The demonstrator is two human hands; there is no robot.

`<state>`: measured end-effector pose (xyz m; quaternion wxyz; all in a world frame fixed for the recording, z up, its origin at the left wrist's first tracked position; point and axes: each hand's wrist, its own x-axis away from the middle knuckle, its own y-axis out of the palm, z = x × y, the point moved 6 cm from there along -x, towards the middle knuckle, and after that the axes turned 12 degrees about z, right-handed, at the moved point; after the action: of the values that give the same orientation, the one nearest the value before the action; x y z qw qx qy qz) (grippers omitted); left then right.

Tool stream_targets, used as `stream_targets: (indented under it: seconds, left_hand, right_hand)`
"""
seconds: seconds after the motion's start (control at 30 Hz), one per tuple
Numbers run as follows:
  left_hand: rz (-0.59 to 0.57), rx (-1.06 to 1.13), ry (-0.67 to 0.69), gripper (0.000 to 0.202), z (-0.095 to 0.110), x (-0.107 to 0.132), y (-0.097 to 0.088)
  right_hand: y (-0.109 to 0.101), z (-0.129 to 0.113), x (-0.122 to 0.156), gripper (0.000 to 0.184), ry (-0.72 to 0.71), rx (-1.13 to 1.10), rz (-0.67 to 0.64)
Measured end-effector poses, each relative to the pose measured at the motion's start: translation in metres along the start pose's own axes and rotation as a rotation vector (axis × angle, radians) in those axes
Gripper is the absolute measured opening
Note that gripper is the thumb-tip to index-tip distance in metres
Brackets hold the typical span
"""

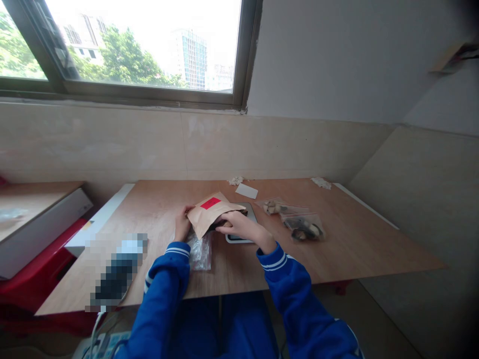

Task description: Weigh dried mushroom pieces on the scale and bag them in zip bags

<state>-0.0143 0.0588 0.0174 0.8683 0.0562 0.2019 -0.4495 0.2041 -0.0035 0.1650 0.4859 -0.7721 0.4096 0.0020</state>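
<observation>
A brown kraft paper bag (202, 214) with a red label (210, 203) is held tilted above the table, its mouth towards me and to the right. My left hand (183, 222) grips its left edge, fingers closed. At the mouth is my right hand (237, 224), its fingers bent against the opening and partly hidden there. Something dark shows inside the mouth; I cannot make it out. Behind my right hand lies a flat device with a pale rim (239, 240), perhaps a scale, partly covered. A crumpled clear plastic bag (201, 253) lies under the paper bag.
To the right lie two clear zip bags, one with pale pieces (271, 207), one with darker pieces (305, 229). A white card (247, 191) and whitish scraps (321, 183) are near the wall. A blurred-out phone-like object (118, 271) with a cable lies at left.
</observation>
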Motion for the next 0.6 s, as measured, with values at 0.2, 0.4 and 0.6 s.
stream_targets:
  seconds: [0.2,0.4,0.6]
  left_hand:
    - [0.014,-0.012,0.015,0.030,-0.003,0.000,-0.001]
    - [0.011,-0.001,0.011,0.030,-0.004,0.000,-0.001]
    - [-0.006,0.009,0.014,0.032,-0.003,0.000,0.000]
  right_hand:
    - [0.004,0.005,0.008,0.029,0.015,-0.053,-0.034]
    - [0.000,0.004,0.008,0.021,-0.010,-0.082,-0.017]
    - [-0.010,-0.002,0.006,0.016,-0.092,-0.038,0.096]
